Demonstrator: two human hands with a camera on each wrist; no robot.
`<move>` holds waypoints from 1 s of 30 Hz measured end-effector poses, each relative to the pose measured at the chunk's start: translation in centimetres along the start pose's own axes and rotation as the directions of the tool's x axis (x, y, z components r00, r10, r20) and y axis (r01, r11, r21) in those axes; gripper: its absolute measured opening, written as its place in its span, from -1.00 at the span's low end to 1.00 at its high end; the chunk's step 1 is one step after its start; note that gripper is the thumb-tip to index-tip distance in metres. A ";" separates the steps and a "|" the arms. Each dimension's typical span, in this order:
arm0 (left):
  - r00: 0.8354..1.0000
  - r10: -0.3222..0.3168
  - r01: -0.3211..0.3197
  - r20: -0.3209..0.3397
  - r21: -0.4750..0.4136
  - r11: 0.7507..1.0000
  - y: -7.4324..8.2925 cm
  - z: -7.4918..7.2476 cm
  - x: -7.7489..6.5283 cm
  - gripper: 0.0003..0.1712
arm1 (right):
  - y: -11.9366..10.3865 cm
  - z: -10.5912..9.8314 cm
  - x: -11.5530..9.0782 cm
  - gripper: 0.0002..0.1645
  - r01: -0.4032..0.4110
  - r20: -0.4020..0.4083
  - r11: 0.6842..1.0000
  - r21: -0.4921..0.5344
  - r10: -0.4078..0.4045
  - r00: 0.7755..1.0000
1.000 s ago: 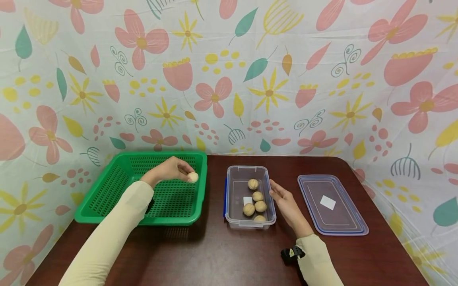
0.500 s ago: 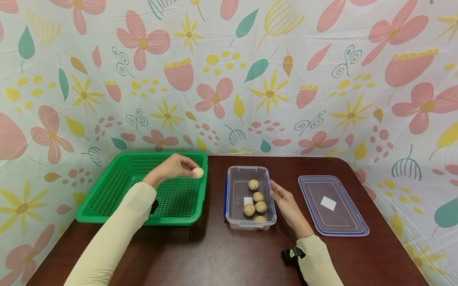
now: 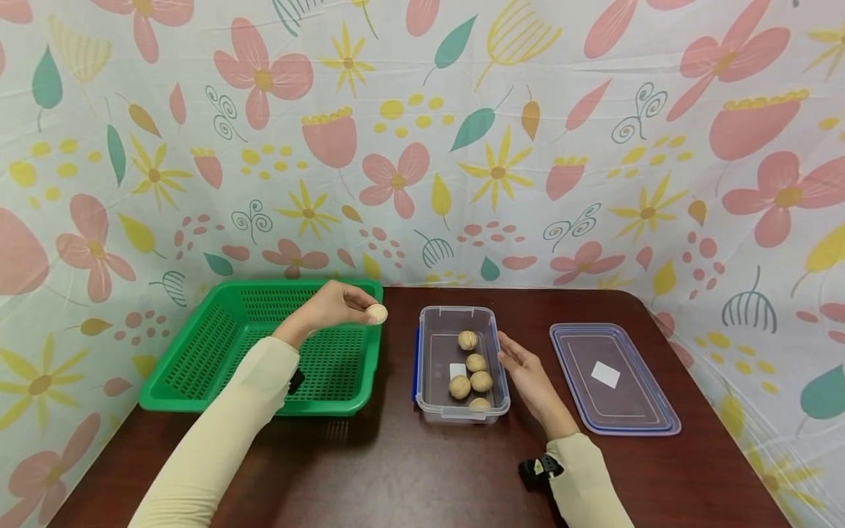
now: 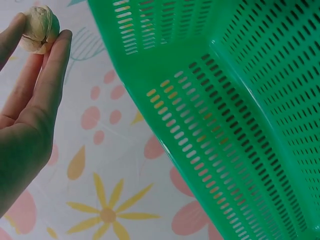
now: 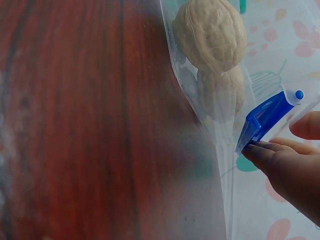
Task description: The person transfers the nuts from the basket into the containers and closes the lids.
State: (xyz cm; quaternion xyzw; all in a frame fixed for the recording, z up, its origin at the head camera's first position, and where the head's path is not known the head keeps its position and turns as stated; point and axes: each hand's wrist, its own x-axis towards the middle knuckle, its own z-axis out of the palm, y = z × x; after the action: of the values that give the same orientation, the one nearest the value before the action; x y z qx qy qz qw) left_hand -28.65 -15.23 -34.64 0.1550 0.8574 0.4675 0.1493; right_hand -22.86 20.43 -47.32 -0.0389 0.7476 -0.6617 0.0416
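Observation:
My left hand (image 3: 333, 306) pinches a walnut (image 3: 377, 314) between thumb and fingertips, above the right rim of a green slotted basket (image 3: 366, 400). The left wrist view shows that walnut (image 4: 40, 30) held beside the basket wall. Several walnuts (image 3: 480, 381) lie in a clear plastic container (image 3: 428, 345), mostly toward its right side and near end. At the container's right side is my right hand (image 3: 533, 378), its fingers fairly straight. In the right wrist view, its fingertips touch a blue latch (image 5: 270, 117) on the container.
A clear lid with a blue seal (image 3: 634, 407) and a white label lies flat on the brown table (image 3: 422, 477), to the right of the container. Another blue latch (image 3: 416, 367) hangs on the container's left side. A flower-patterned cloth (image 3: 422, 220) stands behind the table.
My left hand has moved right and slightly up with the walnut, from over the basket's inside to its right rim. My right hand and the container have stayed in place.

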 end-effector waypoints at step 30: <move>0.995 0.040 -0.051 -0.088 -0.128 0.991 5.6 7.1 1.7 -0.66 | -0.2 0.0 -0.1 -0.38 -0.017 0.004 1.000 -0.003 0.017 1.000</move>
State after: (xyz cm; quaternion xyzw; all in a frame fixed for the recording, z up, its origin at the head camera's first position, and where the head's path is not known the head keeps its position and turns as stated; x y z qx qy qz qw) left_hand -26.71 -6.32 -33.77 0.1443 0.8270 0.5318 0.1117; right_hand -22.73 20.46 -47.14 -0.0339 0.7490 -0.6599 0.0489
